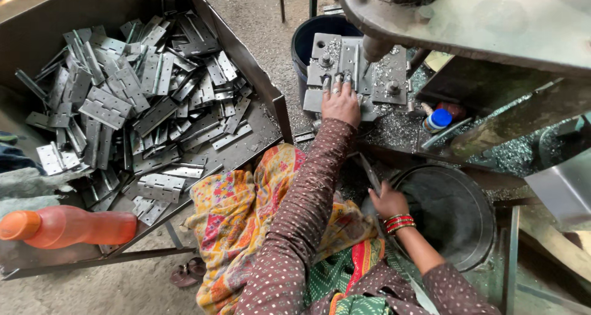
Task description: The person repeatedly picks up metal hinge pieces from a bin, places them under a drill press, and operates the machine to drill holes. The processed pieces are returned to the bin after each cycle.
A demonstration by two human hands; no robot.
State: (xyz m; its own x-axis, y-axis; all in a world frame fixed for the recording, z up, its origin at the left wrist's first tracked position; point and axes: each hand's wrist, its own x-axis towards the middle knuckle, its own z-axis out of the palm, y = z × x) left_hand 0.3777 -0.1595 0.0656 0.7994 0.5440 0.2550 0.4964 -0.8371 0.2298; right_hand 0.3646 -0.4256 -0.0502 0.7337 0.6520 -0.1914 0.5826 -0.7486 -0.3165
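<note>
left hand [340, 102] far, fingers flat and apart, pressing a metal hinge plate [345, 59] on the press bed [389, 75], long axis near-to-far. right hand [388, 201] near, clamped on 1 thin metal strip [369, 173] by the black tub [455, 213].

we cannot see the fingertips of the left hand [340, 103]; they lie against the metal plate [351, 68] of the press [468, 19], whose upper body runs off the top and right edges. beside the press, the right hand [388, 201] closes on a thin metal piece [369, 173], too blurred to tell its kind. left of the press, the tray of hinges [135, 99] is cut by the top edge, and the orange bottle [64, 227] by the left.
</note>
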